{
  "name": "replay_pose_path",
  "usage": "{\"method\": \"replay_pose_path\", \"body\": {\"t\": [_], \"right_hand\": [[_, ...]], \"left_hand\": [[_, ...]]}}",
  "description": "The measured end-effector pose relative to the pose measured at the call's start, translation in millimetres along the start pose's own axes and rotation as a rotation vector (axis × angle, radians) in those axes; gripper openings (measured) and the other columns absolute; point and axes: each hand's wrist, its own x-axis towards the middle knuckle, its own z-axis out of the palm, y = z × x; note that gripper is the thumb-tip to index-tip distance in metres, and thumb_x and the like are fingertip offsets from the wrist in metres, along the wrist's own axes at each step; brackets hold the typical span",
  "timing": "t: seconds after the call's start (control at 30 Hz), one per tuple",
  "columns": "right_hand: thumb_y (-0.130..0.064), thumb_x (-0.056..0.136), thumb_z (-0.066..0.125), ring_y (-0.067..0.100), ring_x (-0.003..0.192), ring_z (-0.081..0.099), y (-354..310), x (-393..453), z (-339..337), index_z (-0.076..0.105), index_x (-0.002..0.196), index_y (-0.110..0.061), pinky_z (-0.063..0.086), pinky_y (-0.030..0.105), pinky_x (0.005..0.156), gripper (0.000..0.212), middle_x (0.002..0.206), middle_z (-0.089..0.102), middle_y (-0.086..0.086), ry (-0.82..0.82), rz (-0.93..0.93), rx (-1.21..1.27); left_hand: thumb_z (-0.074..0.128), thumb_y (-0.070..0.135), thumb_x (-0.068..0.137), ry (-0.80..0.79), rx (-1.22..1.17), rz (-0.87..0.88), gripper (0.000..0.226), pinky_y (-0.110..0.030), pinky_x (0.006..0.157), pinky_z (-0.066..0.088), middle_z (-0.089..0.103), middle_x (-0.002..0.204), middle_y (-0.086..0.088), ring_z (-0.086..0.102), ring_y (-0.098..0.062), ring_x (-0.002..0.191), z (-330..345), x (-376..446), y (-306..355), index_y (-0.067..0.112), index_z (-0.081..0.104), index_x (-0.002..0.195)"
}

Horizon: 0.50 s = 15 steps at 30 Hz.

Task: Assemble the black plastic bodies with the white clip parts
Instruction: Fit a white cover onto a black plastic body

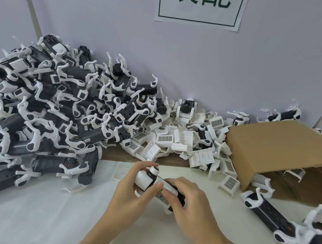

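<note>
Both hands meet over the near middle of the white table. The left hand and right hand together clasp one black plastic body, a white clip part on it. A large heap of assembled units fills the left side; loose white clips lie along the far edge beside a cardboard box

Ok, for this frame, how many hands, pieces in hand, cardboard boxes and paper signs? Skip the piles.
Hands: 2, left hand and right hand
Black body with white clip, held by both: 1
Cardboard box: 1
Paper sign: 1
Total: 5
</note>
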Motion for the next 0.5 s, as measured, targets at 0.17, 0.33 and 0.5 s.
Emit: {"method": "replay_pose_path", "body": {"t": [0.17, 0.33, 0.5], "right_hand": [[-0.063, 0.096, 0.055, 0.002, 0.106, 0.053, 0.1, -1.6, -0.1, 0.055, 0.125, -0.046, 0.041, 0.019, 0.089, 0.033, 0.110, 0.056, -0.027, -0.072, -0.020, -0.056], [-0.055, 0.091, 0.068, 0.003, 0.119, 0.047, -2.5, -4.4, 0.1, 0.040, 0.142, -0.044, 0.041, 0.021, 0.101, 0.059, 0.125, 0.043, -0.030, -0.056, -0.048, -0.098], [-0.036, 0.094, 0.071, 0.017, 0.121, 0.055, -12.5, -1.8, -2.7, 0.051, 0.144, -0.023, 0.050, 0.033, 0.100, 0.055, 0.133, 0.054, -0.009, 0.014, -0.236, -0.292]], "left_hand": [[0.078, 0.039, 0.089, 0.017, 0.033, 0.008, 0.042, -0.020, 0.084, 0.052, 0.072, 0.115, 0.012, 0.069, -0.011, 0.099, 2.0, 0.0, -2.2, 0.045, 0.063, 0.128], [0.079, 0.039, 0.095, -0.003, 0.131, 0.057, 0.040, -0.017, 0.083, 0.051, 0.073, 0.111, 0.013, 0.070, -0.009, 0.101, -4.1, -1.5, -4.8, 0.045, 0.059, 0.129], [0.072, 0.058, 0.088, 0.147, 0.077, -0.006, 0.040, -0.025, 0.076, 0.058, 0.073, 0.087, 0.012, 0.071, -0.011, 0.080, 2.5, 2.0, 1.0, 0.043, 0.064, 0.125]]}}
